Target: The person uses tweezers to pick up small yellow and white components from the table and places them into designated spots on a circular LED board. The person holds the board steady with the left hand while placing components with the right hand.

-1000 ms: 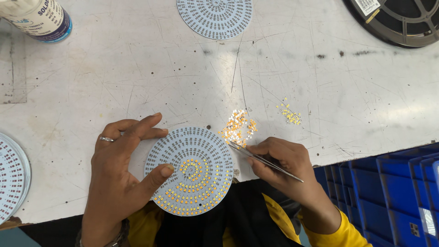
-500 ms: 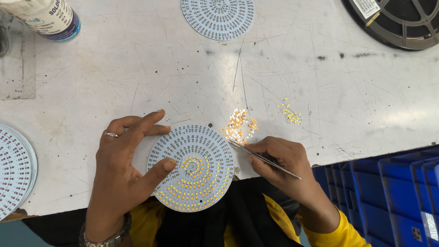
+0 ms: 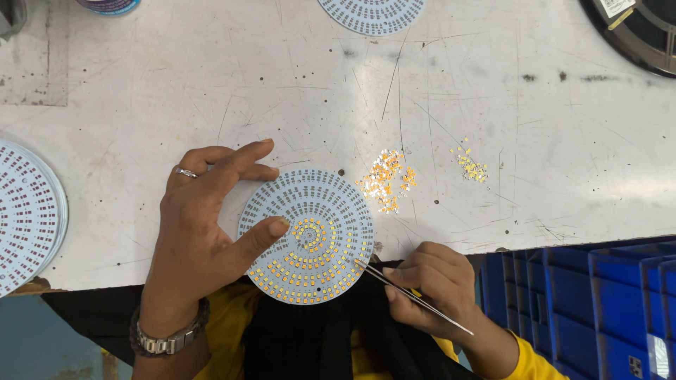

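left hand (image 3: 204, 218): spread, thumb and fingertips pressed on round LED board (image 3: 308, 236) at near table edge | right hand (image 3: 426, 285): pinched on tweezers (image 3: 412, 295), tips at board's right rim | loose LED chips (image 3: 384, 179) just beyond

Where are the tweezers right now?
In the head view, the tweezers are in the right hand at the table's near edge, tips touching the lower right rim of the round LED board.

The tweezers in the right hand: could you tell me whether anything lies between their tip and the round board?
Nothing visible does. The tweezers in the right hand have their tip right at the lower right rim of the round board. The left hand steadies the board's opposite side, clear of that path.
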